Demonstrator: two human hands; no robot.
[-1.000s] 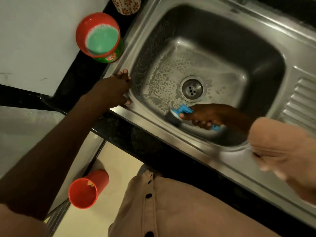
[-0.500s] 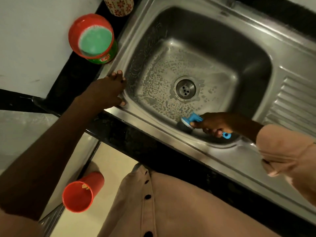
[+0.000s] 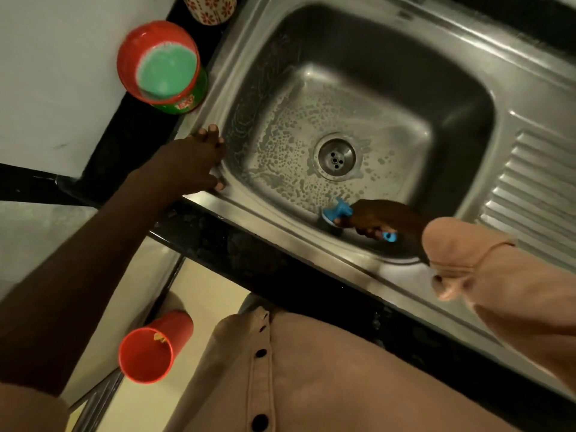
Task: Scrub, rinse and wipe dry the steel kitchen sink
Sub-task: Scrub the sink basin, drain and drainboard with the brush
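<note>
where suds fleck its floor, steel sink [image 3: 389,35] looks dull w/ soap film.

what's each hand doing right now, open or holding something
Left hand: open, fingers resting on the sink rim, holding nothing.
Right hand: closed around the blue scrub brush, at the basin's near wall.

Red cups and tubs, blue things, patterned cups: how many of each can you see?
Red: 2, the soap tub by the sink and the tumbler on the floor
Blue: 1, the scrub brush
Patterned: 1, the flowered cup
Total: 4
</note>
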